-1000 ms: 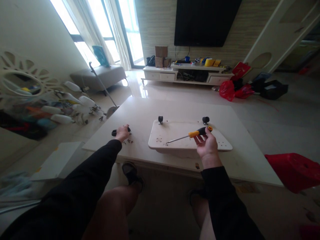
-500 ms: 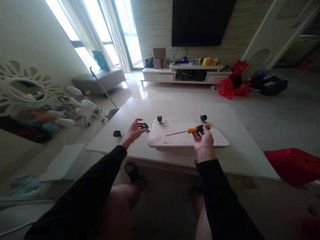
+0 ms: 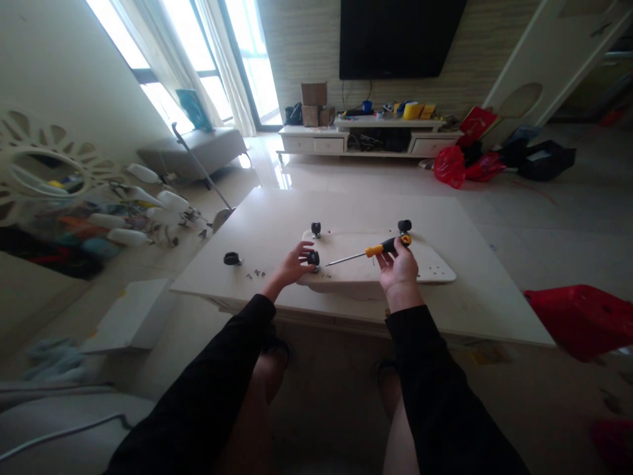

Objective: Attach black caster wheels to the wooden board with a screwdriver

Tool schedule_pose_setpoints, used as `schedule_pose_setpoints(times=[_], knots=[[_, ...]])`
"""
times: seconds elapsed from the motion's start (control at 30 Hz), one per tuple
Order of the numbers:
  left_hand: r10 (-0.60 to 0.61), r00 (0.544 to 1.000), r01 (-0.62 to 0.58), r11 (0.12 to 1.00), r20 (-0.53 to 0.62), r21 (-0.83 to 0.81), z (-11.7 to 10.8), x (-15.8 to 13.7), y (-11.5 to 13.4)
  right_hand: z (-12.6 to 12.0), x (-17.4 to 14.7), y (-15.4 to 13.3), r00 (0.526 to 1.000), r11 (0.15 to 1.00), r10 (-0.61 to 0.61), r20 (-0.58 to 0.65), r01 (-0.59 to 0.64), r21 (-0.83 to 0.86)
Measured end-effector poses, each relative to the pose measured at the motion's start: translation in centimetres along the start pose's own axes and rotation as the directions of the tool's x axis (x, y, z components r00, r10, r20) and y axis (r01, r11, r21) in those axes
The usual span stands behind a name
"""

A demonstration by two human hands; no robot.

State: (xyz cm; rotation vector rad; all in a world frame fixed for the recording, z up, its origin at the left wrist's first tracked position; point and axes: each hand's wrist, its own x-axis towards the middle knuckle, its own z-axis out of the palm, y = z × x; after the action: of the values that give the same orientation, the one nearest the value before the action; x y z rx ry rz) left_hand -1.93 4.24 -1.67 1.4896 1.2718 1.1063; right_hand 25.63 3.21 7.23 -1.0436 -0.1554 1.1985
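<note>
My left hand (image 3: 291, 267) grips a black caster wheel (image 3: 312, 258) at the near left corner of a white board (image 3: 356, 254), its metal plate at or just above the surface. My right hand (image 3: 399, 269) is closed round a screwdriver (image 3: 382, 248) with a yellow and black handle, its shaft pointing left toward that caster. Two more casters stand upright along the board's far edge, one at the left (image 3: 316, 229) and one at the right (image 3: 404, 227). Small screws (image 3: 256, 273) lie on the table left of the board, and a few more rest on the board near the held caster.
A loose caster (image 3: 231, 258) lies on the white table (image 3: 277, 211) at the left. On the floor to the right stands a red stool-like object (image 3: 578, 320). A white box (image 3: 131, 313) sits left of the table. Beyond is a low TV cabinet (image 3: 316, 142).
My left hand has carried the caster rightward from beside the board onto its near left corner. The screws on the table now show more fully. My right hand still holds the screwdriver, shifted slightly.
</note>
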Motion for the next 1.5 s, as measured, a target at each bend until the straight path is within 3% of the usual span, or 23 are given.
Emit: schedule_pose_setpoints(times=[0.33, 0.53, 0.7, 1.1, 1.33, 1.5], knots=[[0.042, 0.999, -0.043, 0.999, 0.021, 0.019, -0.6, -0.2, -0.5, 1.1, -1.1, 0.8, 1.000, 0.999, 0.008, -0.012, -0.009, -0.032], [0.025, 0.999, -0.025, 1.000, -0.037, 0.018, -0.6, -0.6, -1.0, 1.3, -1.1, 1.0, 1.000, 0.999, 0.016, -0.018, -0.017, -0.048], [0.034, 0.999, -0.034, 0.999, 0.001, 0.043, -0.5, -1.0, -1.1, 1.5, -1.1, 1.3, 1.000, 0.998, 0.009, -0.009, -0.010, -0.055], [0.126, 0.986, -0.111, 0.984, -0.108, 0.140, 0.3, -0.8, -2.2, 1.9, -1.1, 2.0, 1.000, 0.997, -0.005, 0.002, 0.006, -0.083], [0.139, 0.983, -0.120, 0.982, -0.123, 0.148, 0.6, -0.9, -2.0, 2.1, -1.4, 2.3, 0.987, 0.981, -0.157, 0.046, 0.161, -0.104], [0.160, 0.980, -0.137, 0.973, -0.116, 0.186, 0.4, -1.0, -2.0, 2.5, -2.2, 2.6, 0.934, 0.939, -0.313, 0.171, 0.332, -0.093]])
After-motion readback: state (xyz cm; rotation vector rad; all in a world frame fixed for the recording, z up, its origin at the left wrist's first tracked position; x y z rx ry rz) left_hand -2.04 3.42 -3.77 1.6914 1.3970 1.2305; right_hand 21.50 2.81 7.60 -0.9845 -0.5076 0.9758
